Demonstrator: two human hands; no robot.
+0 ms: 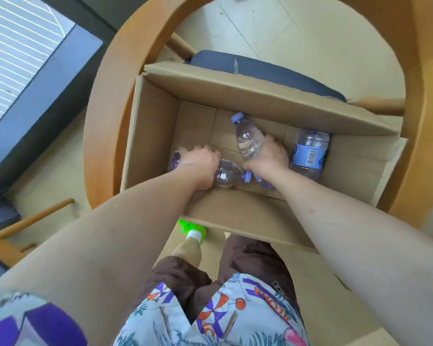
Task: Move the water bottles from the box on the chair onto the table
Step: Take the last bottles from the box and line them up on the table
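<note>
An open cardboard box (pixel 248 96) sits on a chair with a dark blue seat (pixel 273 71). Three clear water bottles with purple caps lie inside on its floor. My left hand (pixel 200 162) grips one bottle (pixel 226 174) lying sideways, its cap pointing right. My right hand (pixel 269 156) grips a second bottle (pixel 248 136) whose cap points to the far side of the box. The third bottle (pixel 309 152), with a blue label and barcode, lies untouched at the right end of the box, partly under the far flap.
The chair's curved wooden armrest frame (pixel 105 78) rings the box on both sides. Pale floor tiles (pixel 260 21) show beyond the seat. A dark window frame (pixel 48 101) runs along the left. My legs and a green shoe (pixel 193 229) stand just before the box.
</note>
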